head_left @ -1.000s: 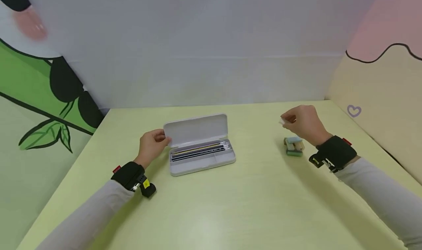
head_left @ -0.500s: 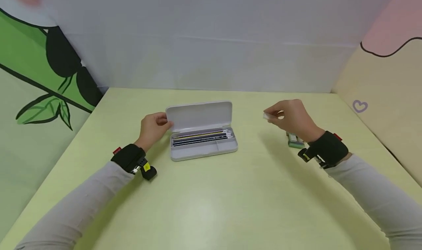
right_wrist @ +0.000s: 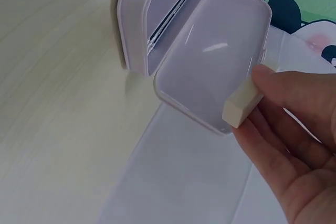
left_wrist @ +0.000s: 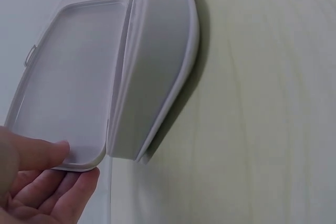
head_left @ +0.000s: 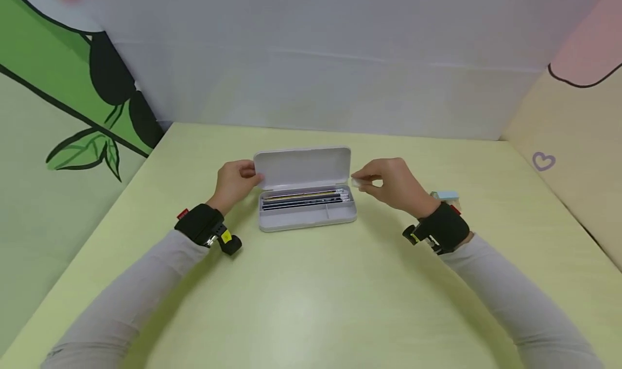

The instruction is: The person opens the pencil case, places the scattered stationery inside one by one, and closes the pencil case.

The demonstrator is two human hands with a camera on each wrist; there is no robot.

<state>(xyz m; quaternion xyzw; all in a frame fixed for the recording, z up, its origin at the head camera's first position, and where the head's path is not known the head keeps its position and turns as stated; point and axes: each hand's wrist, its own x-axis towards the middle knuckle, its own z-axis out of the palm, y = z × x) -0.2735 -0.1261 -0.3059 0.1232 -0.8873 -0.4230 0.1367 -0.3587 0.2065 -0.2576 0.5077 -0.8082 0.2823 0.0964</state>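
Observation:
A pale grey pencil case (head_left: pixel 291 221) lies on the table with its lid (head_left: pixel 303 168) raised. Several pencils (head_left: pixel 306 200) rest in its long compartment; beside them is a small divided section at the front right. My left hand (head_left: pixel 235 183) pinches the lid's left edge, thumb on the inner face and fingers behind, as the left wrist view shows. My right hand (head_left: pixel 396 186) holds a small white eraser (right_wrist: pixel 242 103) between thumb and fingers, just off the right end of the case. In the right wrist view the eraser overlaps the lid's corner.
Behind my right wrist, a small pile of erasers (head_left: pixel 446 195), one with a light blue top, sits partly hidden on the table (head_left: pixel 301 299). A pale wall (head_left: pixel 311 82) stands along the back edge, with painted panels at both sides.
My right hand has carried the white eraser leftward from over the small pile to the right end of the pencil case. The left hand keeps its hold on the lid.

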